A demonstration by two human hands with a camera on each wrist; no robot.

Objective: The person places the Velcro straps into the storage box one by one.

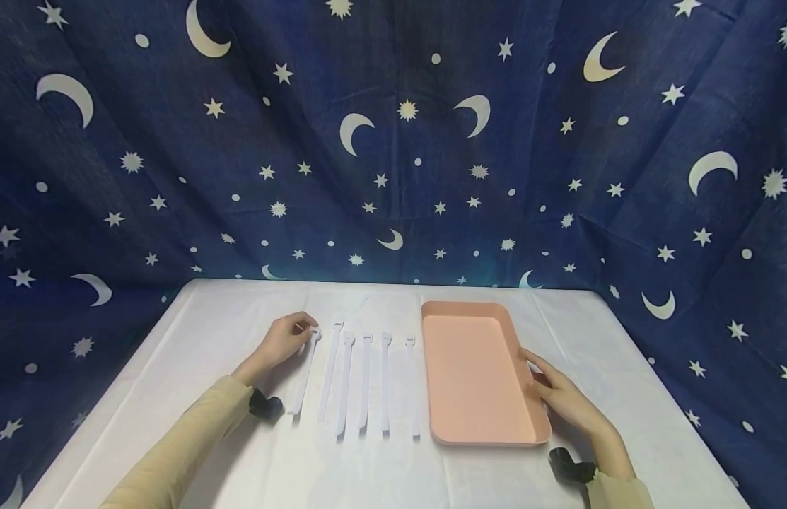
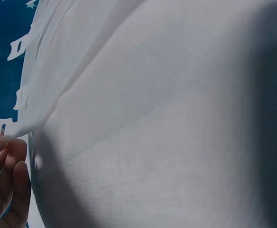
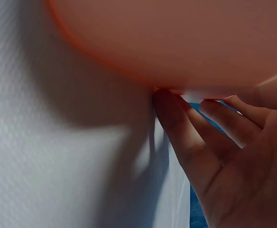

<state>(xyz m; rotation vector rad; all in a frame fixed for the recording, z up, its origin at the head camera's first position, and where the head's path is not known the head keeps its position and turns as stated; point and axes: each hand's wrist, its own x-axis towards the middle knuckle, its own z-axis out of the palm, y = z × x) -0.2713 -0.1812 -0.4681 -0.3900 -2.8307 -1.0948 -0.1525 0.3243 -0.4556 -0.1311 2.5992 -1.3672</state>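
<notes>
At the left of a row of straps, my left hand (image 1: 285,341) pinches the slotted head of a white cable strap (image 1: 305,375) between thumb and fingertips. The strap's long tail runs down toward the near side of the table. In the left wrist view that slotted head (image 2: 4,125) shows just above the fingers. My right hand (image 1: 568,399) holds a shallow pink tray (image 1: 541,410) at its right side wall. Seen from the right wrist, the fingers (image 3: 176,121) reach in against the tray's lower edge, the thumb on its wall.
Several more white straps (image 1: 385,382) lie side by side between the left hand and the tray, heads away from me. A white cloth (image 1: 342,474) covers the table. Behind it hangs a dark blue curtain (image 1: 317,141) with moons and stars.
</notes>
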